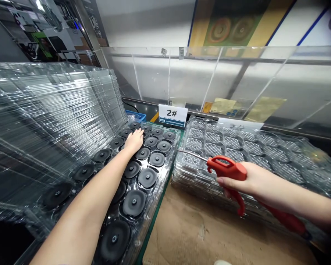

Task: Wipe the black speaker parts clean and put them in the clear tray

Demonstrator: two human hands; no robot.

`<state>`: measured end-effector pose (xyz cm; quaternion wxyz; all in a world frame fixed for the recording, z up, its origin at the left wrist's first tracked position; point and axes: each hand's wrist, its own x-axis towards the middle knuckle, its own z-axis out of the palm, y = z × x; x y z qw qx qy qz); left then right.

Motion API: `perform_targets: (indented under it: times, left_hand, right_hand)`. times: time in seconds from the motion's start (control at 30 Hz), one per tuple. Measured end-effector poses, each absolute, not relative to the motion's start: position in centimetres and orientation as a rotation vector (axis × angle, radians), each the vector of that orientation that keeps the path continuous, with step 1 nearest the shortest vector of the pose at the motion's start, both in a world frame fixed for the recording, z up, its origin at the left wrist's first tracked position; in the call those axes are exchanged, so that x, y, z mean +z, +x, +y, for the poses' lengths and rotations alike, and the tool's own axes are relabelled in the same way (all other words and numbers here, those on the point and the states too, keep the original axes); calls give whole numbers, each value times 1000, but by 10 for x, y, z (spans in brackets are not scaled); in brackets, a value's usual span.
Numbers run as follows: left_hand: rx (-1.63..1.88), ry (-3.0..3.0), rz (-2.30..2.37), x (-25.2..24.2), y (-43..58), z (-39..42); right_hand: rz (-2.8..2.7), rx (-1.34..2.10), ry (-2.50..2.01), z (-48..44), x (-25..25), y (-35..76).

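My left hand (135, 141) reaches over a clear plastic tray (165, 173) of round black discs, each with a small raised hub. Its fingers are stretched forward and slightly apart, resting at a slot in the far rows. The palm hides what lies beneath, and my forearm covers part of the middle columns. One uncovered black disc (134, 203) sits in the near right column. In my right hand (242, 178) is a red air blow gun (227, 169), gripped by its body. Its thin metal nozzle points left, with the tip near the disc tray's right edge.
A tall stack of clear trays (71, 106) stands at left. More clear trays (223, 145) with textured pockets are piled at right, above brown cardboard (182, 228). Behind are a "2#" sign (173, 115), a blue bin (136, 115) and a transparent panel (193, 81).
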<state>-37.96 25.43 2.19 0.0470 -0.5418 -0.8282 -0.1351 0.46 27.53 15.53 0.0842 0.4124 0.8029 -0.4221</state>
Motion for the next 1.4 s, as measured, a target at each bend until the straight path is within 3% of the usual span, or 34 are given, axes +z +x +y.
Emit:
perform_targets:
  times: [0.87, 1.4]
  left_hand:
    - [-486, -1669, -2560, 29, -379, 254]
    - [-354, -2289, -2255, 45, -298, 195]
  right_hand:
    - [2392, -1220, 1181, 268, 149, 6]
    - [2409, -1032, 1145, 265, 131, 4]
